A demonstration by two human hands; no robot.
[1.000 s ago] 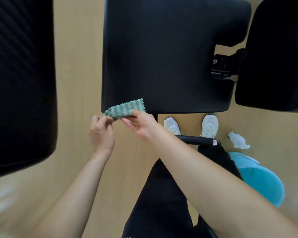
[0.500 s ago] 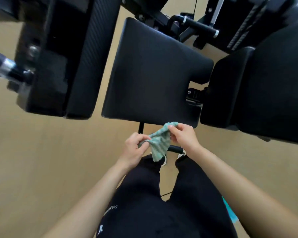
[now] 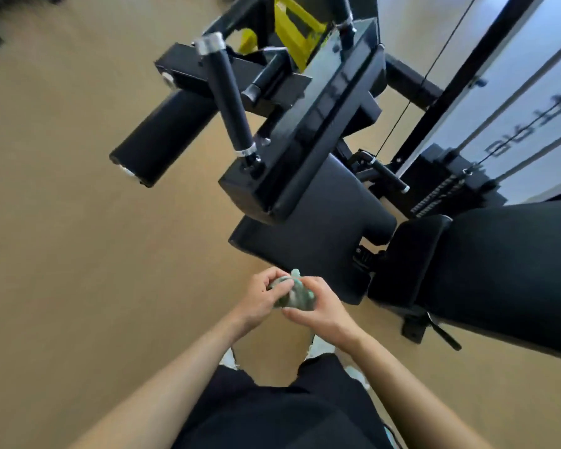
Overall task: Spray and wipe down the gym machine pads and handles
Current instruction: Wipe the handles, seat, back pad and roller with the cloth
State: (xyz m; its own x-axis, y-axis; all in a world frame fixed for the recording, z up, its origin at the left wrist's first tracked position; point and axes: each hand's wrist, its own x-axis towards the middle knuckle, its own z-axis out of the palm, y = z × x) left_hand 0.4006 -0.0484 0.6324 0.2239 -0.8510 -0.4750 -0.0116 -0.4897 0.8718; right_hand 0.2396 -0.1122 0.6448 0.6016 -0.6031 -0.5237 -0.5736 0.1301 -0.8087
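Observation:
A green striped cloth (image 3: 294, 294) is bunched into a wad between my two hands, in front of my waist. My left hand (image 3: 263, 299) grips its left side, and my right hand (image 3: 322, 314) closes over its right side. Just beyond the hands lies the black seat pad (image 3: 318, 234) of the gym machine. To its right is a large black back pad (image 3: 506, 280). A black arm pad (image 3: 324, 124) and a black foam handle (image 3: 229, 95) rise above the seat. A padded roller (image 3: 162, 140) sticks out to the left.
The tan floor (image 3: 78, 254) spreads out to the left of the machine. A weight stack with cables (image 3: 447, 186) and white panels stands at the back right. Yellow frame parts (image 3: 292, 24) show at the top. My black trousers fill the bottom middle.
The view has lifted from the seat pad up to the whole machine. The cloth, held stretched flat between both hands, is now crumpled into a ball between them.

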